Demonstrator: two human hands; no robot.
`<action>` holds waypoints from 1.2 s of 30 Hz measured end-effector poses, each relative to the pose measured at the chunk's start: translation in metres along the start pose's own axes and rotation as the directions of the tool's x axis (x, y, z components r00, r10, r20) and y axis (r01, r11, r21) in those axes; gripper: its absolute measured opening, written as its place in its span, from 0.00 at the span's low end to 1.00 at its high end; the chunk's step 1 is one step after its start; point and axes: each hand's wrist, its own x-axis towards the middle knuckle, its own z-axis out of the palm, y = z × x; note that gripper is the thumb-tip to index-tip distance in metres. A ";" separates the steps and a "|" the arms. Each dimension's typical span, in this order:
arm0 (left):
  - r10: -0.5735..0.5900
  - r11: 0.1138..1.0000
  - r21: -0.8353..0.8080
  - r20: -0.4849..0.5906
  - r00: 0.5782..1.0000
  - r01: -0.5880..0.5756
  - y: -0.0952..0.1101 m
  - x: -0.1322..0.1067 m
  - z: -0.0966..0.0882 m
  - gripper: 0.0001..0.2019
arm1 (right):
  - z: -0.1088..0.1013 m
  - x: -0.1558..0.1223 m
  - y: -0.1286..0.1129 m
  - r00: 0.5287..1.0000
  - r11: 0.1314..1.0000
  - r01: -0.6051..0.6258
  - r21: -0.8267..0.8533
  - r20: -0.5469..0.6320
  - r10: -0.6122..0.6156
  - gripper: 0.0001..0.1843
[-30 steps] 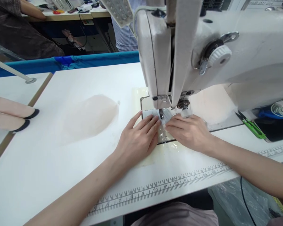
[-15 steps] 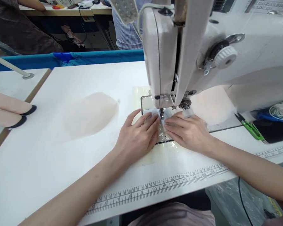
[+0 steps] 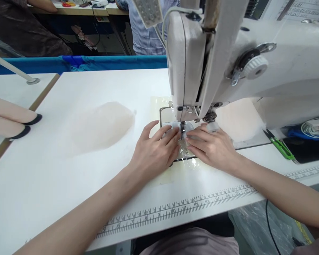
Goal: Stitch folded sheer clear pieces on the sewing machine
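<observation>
The sewing machine's presser foot (image 3: 183,128) is down between my hands, over the shiny metal plate. Beside it on the left is a small pale, thin piece (image 3: 175,125), perhaps fabric, mostly hidden by fingers. My left hand (image 3: 156,148) lies palm down to the left of the foot, fingers stretched out and tips at the piece. My right hand (image 3: 211,145) rests flat on the other side, fingers pointing left, their tips close to the foot. The thumb of that hand is hidden. Clear film or tape (image 3: 192,164) glints around the plate.
A sheer beige piece (image 3: 106,125) lies on the white table, and a pale peach one (image 3: 239,118) under the machine arm. Green thread snips (image 3: 280,145) rest on a dark phone-like slab at right. A ruler strip (image 3: 175,211) follows the front edge. People sit beyond.
The whole view has shifted slightly. Both hands keep nearly the same place beside the presser foot, and the pale piece shows no clear movement.
</observation>
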 end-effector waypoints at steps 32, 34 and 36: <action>-0.178 0.978 -0.103 0.057 0.982 0.183 -0.003 0.001 0.005 0.18 | 0.004 0.003 0.008 0.990 0.994 -0.053 -0.098 0.122 0.065 0.14; -0.146 0.980 -0.134 0.010 0.989 0.146 -0.002 0.000 0.004 0.16 | 0.000 0.004 0.008 0.983 0.992 -0.125 -0.005 0.133 0.125 0.16; -0.111 0.977 -0.186 -0.021 0.994 0.105 0.000 0.000 0.003 0.17 | -0.007 0.006 0.008 0.955 0.925 -0.263 0.273 0.210 0.210 0.15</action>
